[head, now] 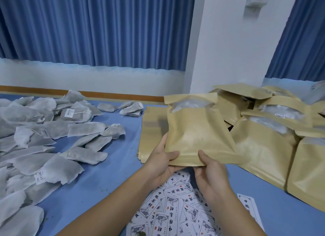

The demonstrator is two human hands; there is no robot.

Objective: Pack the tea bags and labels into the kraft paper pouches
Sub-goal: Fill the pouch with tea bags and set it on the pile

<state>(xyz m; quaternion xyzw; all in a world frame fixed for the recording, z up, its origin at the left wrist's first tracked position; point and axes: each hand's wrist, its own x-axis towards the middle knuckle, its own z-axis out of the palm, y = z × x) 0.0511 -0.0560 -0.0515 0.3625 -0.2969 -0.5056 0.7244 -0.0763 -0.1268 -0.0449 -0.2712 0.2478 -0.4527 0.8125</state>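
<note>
A filled kraft paper pouch (195, 132) is held upright above the blue table, its open mouth showing white tea bags inside. My left hand (162, 158) grips its lower left corner, thumb on the front. My right hand (210, 167) grips the bottom edge at the right, thumb on the front. Loose grey-white tea bags (52, 139) lie scattered over the left of the table. Printed paper labels (177, 209) are spread below my hands near the front edge.
A flat stack of empty kraft pouches (151, 133) lies behind the held pouch. Several filled pouches (267, 130) are piled at the right. One label (248, 207) lies apart at the right. Blue curtains and a white pillar stand behind the table (112, 165).
</note>
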